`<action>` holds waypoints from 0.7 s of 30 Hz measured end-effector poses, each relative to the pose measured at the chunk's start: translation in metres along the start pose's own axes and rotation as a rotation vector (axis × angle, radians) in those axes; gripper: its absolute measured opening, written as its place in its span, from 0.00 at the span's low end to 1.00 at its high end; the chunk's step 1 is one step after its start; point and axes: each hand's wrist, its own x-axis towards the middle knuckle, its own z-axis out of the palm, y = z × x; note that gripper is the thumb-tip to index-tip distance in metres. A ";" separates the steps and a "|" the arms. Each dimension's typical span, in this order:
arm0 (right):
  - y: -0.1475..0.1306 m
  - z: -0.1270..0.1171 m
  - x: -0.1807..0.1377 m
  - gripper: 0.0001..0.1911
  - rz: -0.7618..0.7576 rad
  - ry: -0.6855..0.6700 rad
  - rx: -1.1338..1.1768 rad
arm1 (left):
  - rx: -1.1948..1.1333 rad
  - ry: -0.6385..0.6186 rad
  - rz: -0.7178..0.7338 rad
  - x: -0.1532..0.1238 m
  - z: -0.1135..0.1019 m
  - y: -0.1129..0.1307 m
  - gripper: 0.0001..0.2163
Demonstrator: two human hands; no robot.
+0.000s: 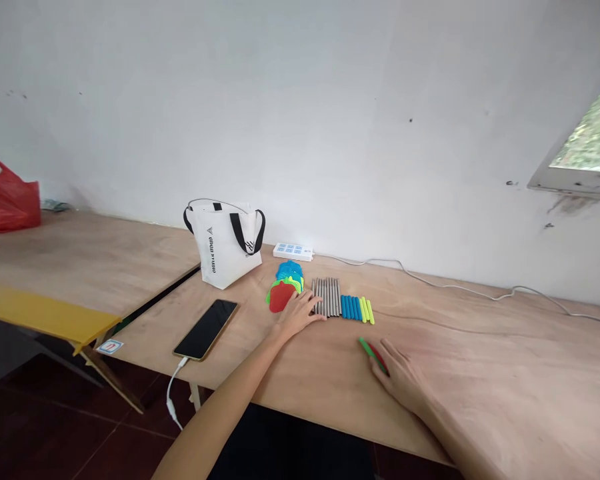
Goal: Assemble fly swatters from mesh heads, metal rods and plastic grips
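My left hand lies on the table with its fingers apart, thumb and fingertips at the left side of a row of thin grey sticks. Under and behind that hand are flat coloured pieces: a red one, with green and blue mesh-like ones behind it. Right of the grey sticks, short blue sticks and yellow-green sticks lie side by side. Low over the table, my right hand is closed on a green stick and a red stick; its fingers partly hide them.
A white bag with black handles stands at the back left. In front of it lies a phone on a white cable. By the wall is a power strip with its cord trailing right. A red plastic bag sits far left.
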 end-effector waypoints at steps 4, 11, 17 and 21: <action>-0.048 -0.002 0.036 0.23 -0.235 -0.083 0.098 | 0.008 0.007 -0.035 0.001 0.003 -0.001 0.21; -0.071 0.013 0.089 0.22 -0.363 -0.071 0.175 | -0.038 0.005 -0.049 -0.009 -0.003 -0.006 0.19; -0.051 0.018 0.082 0.18 -0.265 -0.047 0.262 | -0.064 0.140 -0.200 -0.009 -0.007 -0.012 0.13; -0.043 0.014 0.078 0.16 -0.227 -0.043 0.311 | 0.066 0.243 -0.496 -0.011 -0.008 -0.018 0.12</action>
